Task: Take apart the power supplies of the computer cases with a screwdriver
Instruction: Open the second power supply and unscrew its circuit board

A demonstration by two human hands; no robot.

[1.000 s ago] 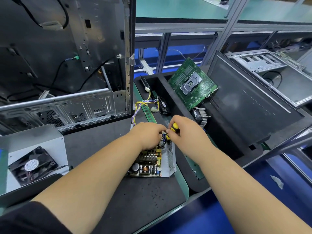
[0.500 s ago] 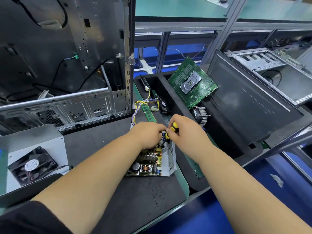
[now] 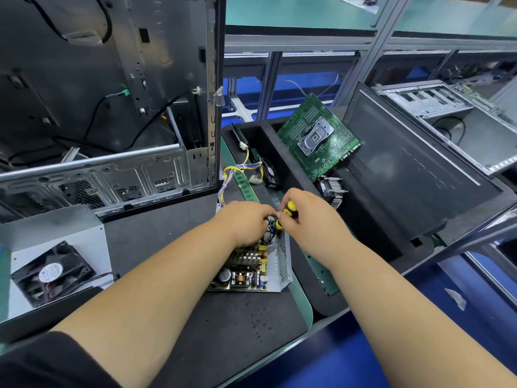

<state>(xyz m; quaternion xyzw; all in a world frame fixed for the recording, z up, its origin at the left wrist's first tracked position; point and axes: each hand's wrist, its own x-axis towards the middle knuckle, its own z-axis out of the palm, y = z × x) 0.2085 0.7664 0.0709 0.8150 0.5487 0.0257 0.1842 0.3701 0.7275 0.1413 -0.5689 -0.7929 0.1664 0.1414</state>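
An opened power supply (image 3: pixel 275 271) lies on the black mat, its circuit board with coils and capacitors exposed in a silver perforated shell. My right hand (image 3: pixel 306 219) grips a yellow-and-black screwdriver (image 3: pixel 285 215), held almost upright over the far end of the board. My left hand (image 3: pixel 244 222) lies curled over the same far end, its fingertips meeting the screwdriver shaft; what they pinch is hidden. A bundle of yellow and purple wires (image 3: pixel 232 177) runs from the supply towards the back.
An empty computer case (image 3: pixel 112 175) stands open at the back left. A silver cover with a black fan (image 3: pixel 51 273) lies at the left. A black foam tray (image 3: pixel 330 303) to the right holds a green motherboard (image 3: pixel 319 138), a heatsink (image 3: pixel 334 191) and a dark side panel (image 3: pixel 414 175).
The screwdriver handle has shifted slightly between my fingers. Both hands stay at the same spot on the power supply.
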